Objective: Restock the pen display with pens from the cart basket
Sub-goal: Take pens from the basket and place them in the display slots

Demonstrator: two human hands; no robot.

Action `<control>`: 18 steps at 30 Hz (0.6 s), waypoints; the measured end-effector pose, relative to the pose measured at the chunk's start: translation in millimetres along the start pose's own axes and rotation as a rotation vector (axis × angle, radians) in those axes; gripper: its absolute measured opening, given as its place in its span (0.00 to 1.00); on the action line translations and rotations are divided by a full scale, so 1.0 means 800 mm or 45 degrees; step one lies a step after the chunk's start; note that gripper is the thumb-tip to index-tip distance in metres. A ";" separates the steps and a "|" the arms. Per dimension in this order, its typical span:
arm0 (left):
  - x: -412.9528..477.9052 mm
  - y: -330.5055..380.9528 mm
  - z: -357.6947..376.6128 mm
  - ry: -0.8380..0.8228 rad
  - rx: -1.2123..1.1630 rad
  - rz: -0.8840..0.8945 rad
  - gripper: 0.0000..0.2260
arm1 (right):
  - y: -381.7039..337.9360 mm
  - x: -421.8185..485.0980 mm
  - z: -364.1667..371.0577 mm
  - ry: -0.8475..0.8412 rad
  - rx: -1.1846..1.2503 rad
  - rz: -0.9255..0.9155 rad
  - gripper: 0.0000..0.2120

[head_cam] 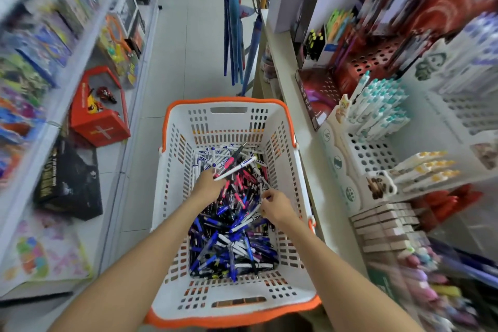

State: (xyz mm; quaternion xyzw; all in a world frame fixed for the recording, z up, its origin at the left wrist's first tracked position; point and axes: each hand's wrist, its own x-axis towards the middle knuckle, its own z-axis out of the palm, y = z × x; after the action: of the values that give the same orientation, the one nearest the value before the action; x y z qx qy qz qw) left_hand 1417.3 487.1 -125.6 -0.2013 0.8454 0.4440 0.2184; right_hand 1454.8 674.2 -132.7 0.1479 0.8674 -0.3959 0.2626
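Observation:
A white cart basket (pixel 229 296) with an orange rim stands in the aisle below me, holding a heap of several blue, white, pink and black pens (pixel 229 240). My left hand (pixel 208 183) is inside it and grips a white pen (pixel 237 167) with a blue cap that points up and to the right. Lower on the basket's right side, my right hand (pixel 276 205) pinches something small and blue over the heap. The pen display (pixel 377 127), white with holes, stands on the right shelf with teal-capped pens in it.
Shelves of toys and boxes line the left, with a red box (pixel 99 113) and a black box (pixel 70 180) on the floor ledge. Blue umbrellas (pixel 237 35) hang ahead. Yellow-capped pens (pixel 425 170) and small boxes (pixel 388 226) fill the right shelf.

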 end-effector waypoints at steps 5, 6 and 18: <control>-0.021 0.025 -0.025 0.086 -0.418 -0.034 0.24 | -0.015 -0.019 -0.014 0.015 0.069 -0.062 0.10; -0.024 0.027 -0.027 0.098 -0.495 -0.032 0.25 | -0.018 -0.023 -0.018 0.013 0.091 -0.082 0.09; -0.151 0.071 -0.078 -0.569 -1.273 0.007 0.09 | -0.107 -0.092 -0.110 -0.143 0.556 -0.385 0.06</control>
State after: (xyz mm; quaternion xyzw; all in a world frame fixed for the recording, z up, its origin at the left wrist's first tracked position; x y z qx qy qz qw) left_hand 1474.5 482.5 10.3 -0.1792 0.4647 0.8242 0.2694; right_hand 1445.8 682.7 9.8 0.0477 0.7577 -0.6160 0.2103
